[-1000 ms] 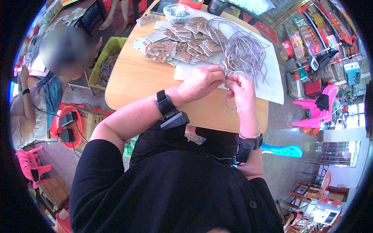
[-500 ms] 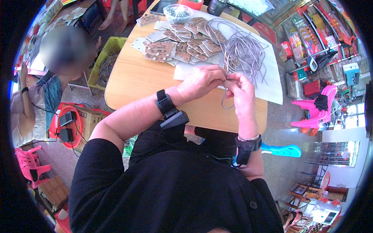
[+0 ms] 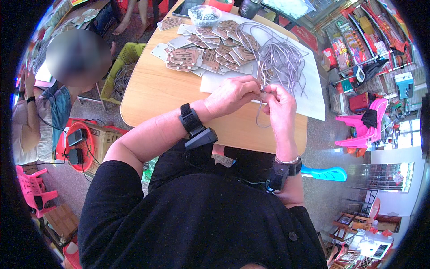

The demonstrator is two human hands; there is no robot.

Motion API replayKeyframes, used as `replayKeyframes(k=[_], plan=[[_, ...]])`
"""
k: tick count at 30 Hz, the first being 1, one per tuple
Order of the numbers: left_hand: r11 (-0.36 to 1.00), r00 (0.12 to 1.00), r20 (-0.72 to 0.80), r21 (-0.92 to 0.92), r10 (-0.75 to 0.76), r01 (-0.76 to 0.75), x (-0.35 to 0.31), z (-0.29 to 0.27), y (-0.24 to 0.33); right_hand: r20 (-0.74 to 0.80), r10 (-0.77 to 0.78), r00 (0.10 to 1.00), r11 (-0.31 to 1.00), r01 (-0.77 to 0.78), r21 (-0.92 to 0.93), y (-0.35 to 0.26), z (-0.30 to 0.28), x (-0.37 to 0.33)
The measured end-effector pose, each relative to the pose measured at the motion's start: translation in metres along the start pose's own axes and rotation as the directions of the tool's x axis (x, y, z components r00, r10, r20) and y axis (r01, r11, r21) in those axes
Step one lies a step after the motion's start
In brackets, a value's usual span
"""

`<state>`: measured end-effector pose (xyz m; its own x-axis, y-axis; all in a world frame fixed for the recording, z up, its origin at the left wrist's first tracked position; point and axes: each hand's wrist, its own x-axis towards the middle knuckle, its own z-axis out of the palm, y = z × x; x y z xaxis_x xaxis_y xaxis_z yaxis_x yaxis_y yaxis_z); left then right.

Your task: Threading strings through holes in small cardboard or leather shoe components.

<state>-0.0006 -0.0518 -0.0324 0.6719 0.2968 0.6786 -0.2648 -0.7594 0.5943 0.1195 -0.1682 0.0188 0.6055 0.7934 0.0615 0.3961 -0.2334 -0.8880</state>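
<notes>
Both my hands meet over the near part of the wooden table [image 3: 152, 105], fingertips almost touching. My left hand [image 3: 233, 95] pinches a thin grey cable [image 3: 258, 117], and my right hand [image 3: 280, 105] closes on it from the other side. A loop of it hangs below the fingers; the exact spot they hold is hidden. Just beyond lies a tangled bundle of grey cables [image 3: 282, 60] on a white sheet [image 3: 313, 101]. Left of the bundle is a heap of brown and grey circuit boards [image 3: 183, 58].
A clear bowl of small parts [image 3: 205, 16], a dark jar [image 3: 249, 9] and a red container [image 3: 219, 3] stand at the table's far edge. To the left, a yellow crate [image 3: 109, 85] holds more cables, and another person sits beside it. A pink chair [image 3: 369, 127] is at right.
My right hand has shifted slightly and its wrist has turned a little. The cable loop under my fingers has changed shape a bit. My left hand stays almost where it was.
</notes>
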Motion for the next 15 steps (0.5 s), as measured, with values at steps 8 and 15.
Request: replayKeyframes(k=[8, 15], plan=[[0.957, 0.959, 0.241, -0.207, -0.151, 0.203, -0.003, 0.003, -0.003, 0.018, -0.272, 0.962, 0.843, 0.229, 0.486, -0.065, -0.057, 0.019], [0.961, 0.975, 0.200, -0.234, -0.097, 0.143, -0.004, 0.006, -0.008, -0.251, -0.436, 0.864, 0.663, 0.497, 0.560, -0.056, -0.084, 0.035]])
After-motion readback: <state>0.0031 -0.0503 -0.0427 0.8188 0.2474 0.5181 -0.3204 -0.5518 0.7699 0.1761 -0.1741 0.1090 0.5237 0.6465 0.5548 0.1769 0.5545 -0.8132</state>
